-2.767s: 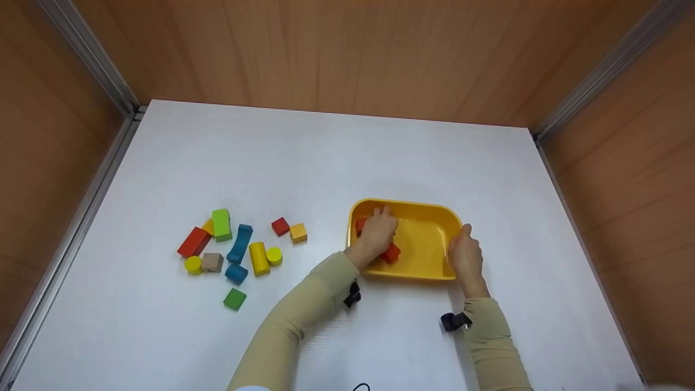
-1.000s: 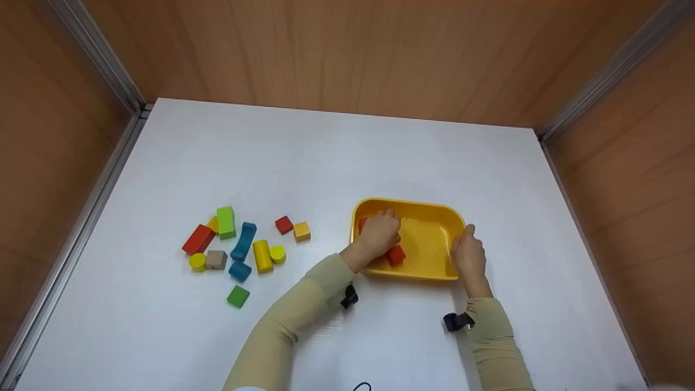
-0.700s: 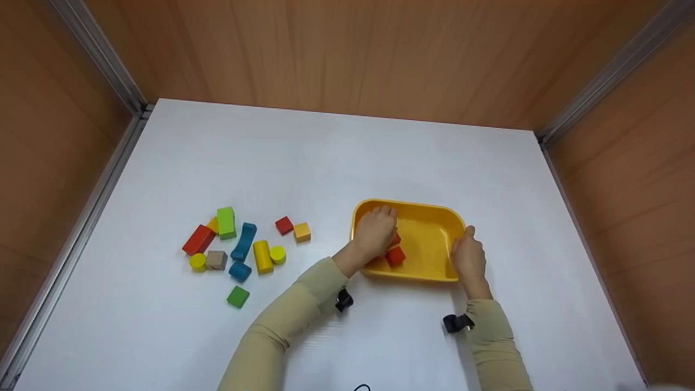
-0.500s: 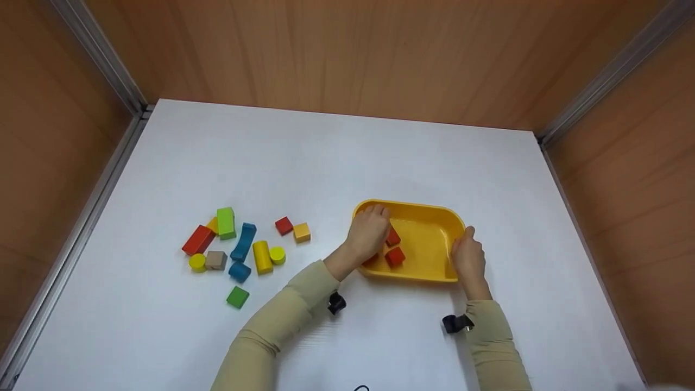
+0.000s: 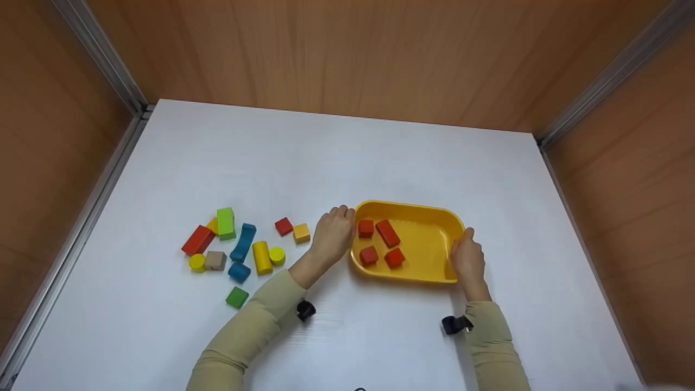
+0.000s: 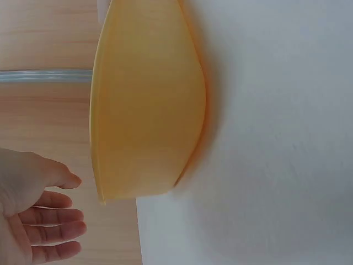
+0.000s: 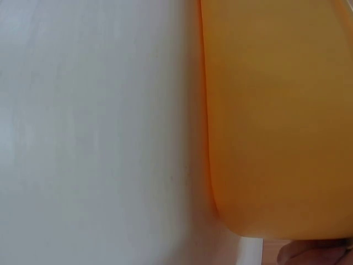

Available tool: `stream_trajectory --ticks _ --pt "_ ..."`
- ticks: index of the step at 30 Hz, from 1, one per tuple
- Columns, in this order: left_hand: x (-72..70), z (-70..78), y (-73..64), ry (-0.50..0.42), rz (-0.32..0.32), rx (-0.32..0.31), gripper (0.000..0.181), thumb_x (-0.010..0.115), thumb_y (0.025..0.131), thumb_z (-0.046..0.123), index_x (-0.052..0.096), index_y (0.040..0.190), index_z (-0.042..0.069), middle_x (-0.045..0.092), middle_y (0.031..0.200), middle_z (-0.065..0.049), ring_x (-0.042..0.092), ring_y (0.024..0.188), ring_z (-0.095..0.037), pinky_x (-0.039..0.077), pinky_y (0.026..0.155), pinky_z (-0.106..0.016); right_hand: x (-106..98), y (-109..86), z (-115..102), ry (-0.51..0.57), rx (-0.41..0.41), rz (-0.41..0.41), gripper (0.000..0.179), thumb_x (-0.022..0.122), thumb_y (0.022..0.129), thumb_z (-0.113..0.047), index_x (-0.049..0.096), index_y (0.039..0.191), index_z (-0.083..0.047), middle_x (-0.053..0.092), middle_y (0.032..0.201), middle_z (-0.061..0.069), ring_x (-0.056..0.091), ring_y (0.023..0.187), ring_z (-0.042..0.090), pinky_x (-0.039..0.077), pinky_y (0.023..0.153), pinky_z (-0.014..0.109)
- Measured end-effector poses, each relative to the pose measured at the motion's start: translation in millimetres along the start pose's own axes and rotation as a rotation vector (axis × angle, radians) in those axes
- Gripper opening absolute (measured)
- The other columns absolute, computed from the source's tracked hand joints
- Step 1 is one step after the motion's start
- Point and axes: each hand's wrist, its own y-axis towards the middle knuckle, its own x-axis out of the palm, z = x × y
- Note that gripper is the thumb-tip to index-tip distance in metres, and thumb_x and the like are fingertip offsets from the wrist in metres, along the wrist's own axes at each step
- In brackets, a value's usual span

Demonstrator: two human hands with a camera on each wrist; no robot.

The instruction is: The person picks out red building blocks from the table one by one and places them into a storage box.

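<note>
A yellow plastic tray (image 5: 426,244) stands on the white table with several red wooden blocks (image 5: 387,233) in its left half. Just beyond the tray's left rim is my left hand (image 5: 332,236); in the left wrist view its fingers (image 6: 55,232) are spread loosely and hold nothing. My right hand (image 5: 468,258) grips the tray's right rim, though most of its fingers are hidden in the right wrist view, where the tray wall (image 7: 281,121) fills the right side.
Several loose blocks lie on the left of the table, among them a green block (image 5: 226,223), a curved blue block (image 5: 243,242) and a yellow cylinder (image 5: 262,257). Closest to my left hand are a yellow cube (image 5: 301,233) and a red cube (image 5: 283,226). Wooden walls (image 5: 347,60) enclose the table.
My left hand has let go of a red block in the tray and moved left, out over the rim. All the red blocks there now show. The right hand stays on the rim.
</note>
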Motion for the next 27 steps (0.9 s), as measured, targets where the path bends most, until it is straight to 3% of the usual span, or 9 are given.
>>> stream_trajectory --ticks 16,27 --pt "-21.8 -59.5 -31.6 0.001 -0.024 -0.181 0.025 0.065 0.078 0.011 0.059 0.094 -0.007 0.057 0.084 -0.016 0.054 0.074 -0.026 0.049 0.066 -0.034 -3 2.9 0 -0.007 0.037 -0.044 0.028 0.037 0.092 -0.011 0.032 0.114 0.005 0.054 0.076 0.024 0.052 0.057 0.029 0.042 0.047 0.038" --pt "-39.9 -95.8 -55.6 0.02 -0.161 -0.339 0.035 0.064 0.081 0.016 0.053 0.104 -0.008 0.053 0.096 -0.021 0.051 0.085 -0.031 0.046 0.078 -0.041 -1 0.5 -1 -0.004 -0.015 0.005 0.021 0.039 0.091 -0.01 0.034 0.106 0.004 0.054 0.071 0.024 0.053 0.054 0.03 0.04 0.042 0.037"
